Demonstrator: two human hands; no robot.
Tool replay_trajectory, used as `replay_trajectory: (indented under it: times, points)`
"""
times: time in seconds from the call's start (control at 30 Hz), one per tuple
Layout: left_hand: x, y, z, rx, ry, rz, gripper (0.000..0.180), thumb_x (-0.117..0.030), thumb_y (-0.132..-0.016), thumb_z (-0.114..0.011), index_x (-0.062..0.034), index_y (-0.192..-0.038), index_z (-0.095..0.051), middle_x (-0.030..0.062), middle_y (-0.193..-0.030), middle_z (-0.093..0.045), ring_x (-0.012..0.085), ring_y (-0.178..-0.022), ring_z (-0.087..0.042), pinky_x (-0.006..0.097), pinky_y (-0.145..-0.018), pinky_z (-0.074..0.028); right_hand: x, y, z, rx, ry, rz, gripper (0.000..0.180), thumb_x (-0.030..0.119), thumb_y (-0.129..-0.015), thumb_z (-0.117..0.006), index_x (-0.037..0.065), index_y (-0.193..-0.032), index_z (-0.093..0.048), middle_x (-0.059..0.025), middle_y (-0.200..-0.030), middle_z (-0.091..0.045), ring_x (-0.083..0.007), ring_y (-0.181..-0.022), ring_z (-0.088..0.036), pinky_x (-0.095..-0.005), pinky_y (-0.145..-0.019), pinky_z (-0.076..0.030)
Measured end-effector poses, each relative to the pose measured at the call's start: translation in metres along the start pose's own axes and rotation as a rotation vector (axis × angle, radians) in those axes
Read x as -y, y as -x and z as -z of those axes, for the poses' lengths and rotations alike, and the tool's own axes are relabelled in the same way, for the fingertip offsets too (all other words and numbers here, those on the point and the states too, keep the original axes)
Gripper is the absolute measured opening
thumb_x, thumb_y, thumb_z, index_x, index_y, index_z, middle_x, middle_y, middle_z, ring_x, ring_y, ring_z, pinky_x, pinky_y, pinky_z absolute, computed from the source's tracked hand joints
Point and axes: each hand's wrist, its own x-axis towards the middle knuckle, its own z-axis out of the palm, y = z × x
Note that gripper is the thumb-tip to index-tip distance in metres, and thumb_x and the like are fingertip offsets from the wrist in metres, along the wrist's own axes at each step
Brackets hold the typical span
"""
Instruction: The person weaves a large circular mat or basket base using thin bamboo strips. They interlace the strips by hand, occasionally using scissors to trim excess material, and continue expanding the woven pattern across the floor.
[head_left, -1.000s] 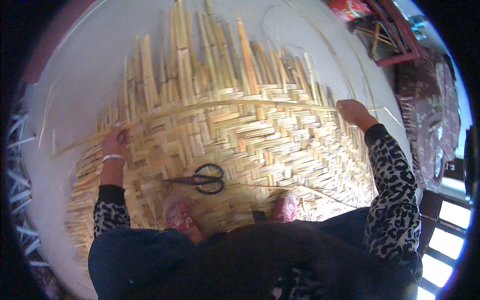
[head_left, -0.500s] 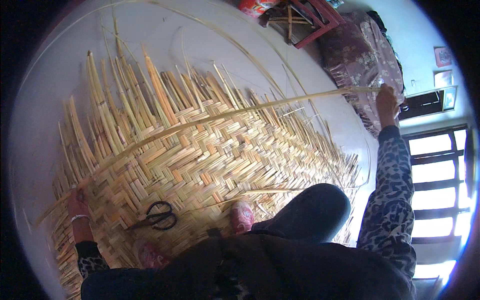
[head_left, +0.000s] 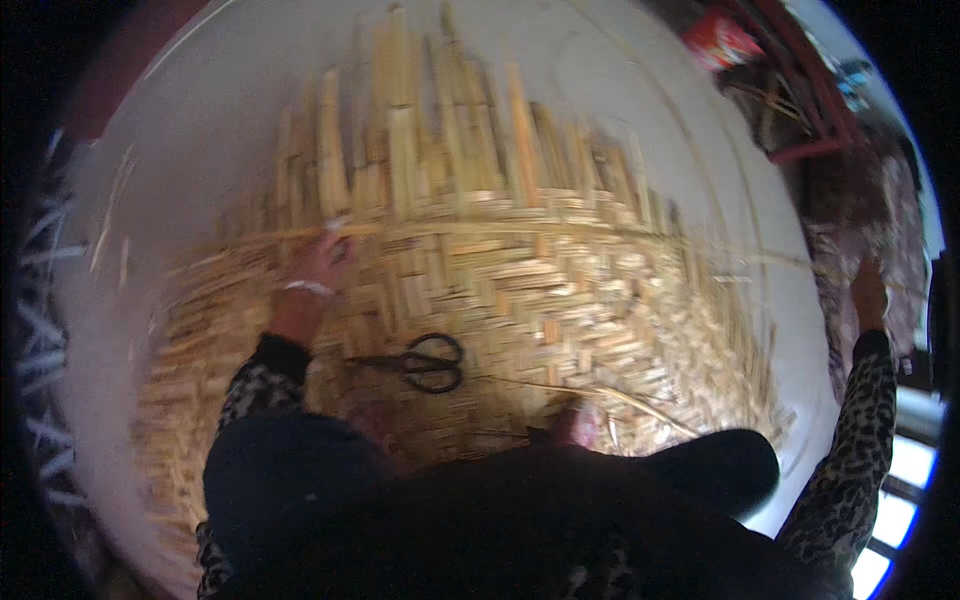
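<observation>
Left hand pinched one long bamboo strip on one woven mat on the floor; right hand gripped its far end. One pair of scissors lay between; one red package sat upper right.

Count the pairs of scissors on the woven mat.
1. The black scissors lie on the woven bamboo mat, just right of the left hand's forearm, in front of the person's knees. Others may be hidden under the person.
</observation>
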Motion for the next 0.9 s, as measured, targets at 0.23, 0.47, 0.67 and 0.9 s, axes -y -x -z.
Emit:
replay_trajectory:
  times: [0.23, 0.47, 0.67, 0.9]
  points:
    - [-0.065, 0.002, -0.001, -0.171, 1.43, 0.518, 0.019, -0.01, -0.089, -0.067, -0.0035, -0.107, -0.065, 0.0092, -0.089, -0.068, 0.0216, -0.083, -0.068, 0.034, -0.065, -0.058, 0.304, -0.077, 0.353, -0.567, -1.637, 0.58, 0.036, 0.027, -0.094, -0.054, 0.004, -0.121, -0.059, -0.0185, -0.118, -0.062, -0.0349, -0.112, -0.057, -0.0427, -0.096, -0.045]
    - [-0.076, 0.005, 0.02, -0.15, 1.526, 0.383, 0.024, -0.012, -0.089, -0.067, 0.0, -0.11, -0.061, 0.0091, -0.095, -0.068, 0.0198, -0.084, -0.068, 0.03, -0.065, -0.057, 0.344, -0.044, 0.606, -0.044, -1.895, 1.166, 0.044, 0.04, -0.097, -0.049, 0.0, -0.107, -0.064, -0.0216, -0.105, -0.066, -0.0332, -0.1, -0.063, -0.0428, -0.09, -0.048]
    - [-0.054, -0.027, 0.045, -0.007, 1.194, 0.431, 0.032, -0.019, -0.097, -0.056, -0.0029, -0.125, -0.055, 0.0081, -0.102, -0.068, 0.0197, -0.089, -0.068, 0.031, -0.072, -0.059, 0.353, -0.056, 0.609, 0.047, -2.016, 1.048, 0.035, 0.033, -0.095, -0.053, 0.001, -0.101, -0.065, -0.0117, -0.074, -0.068, -0.0233, -0.061, -0.067, -0.0366, -0.062, -0.055]
    - [-0.014, -0.092, 0.095, 0.003, 0.784, 0.322, 0.031, -0.021, -0.093, -0.06, -0.0029, -0.119, -0.06, 0.0089, -0.115, -0.064, 0.0179, -0.099, -0.065, 0.03, -0.078, -0.057, 0.366, -0.083, 0.62, 0.269, -2.593, 0.513, 0.022, 0.019, -0.097, -0.051, -0.001, -0.101, -0.06, -0.0106, -0.073, -0.067, -0.0161, -0.063, -0.067, -0.0295, -0.056, -0.055]
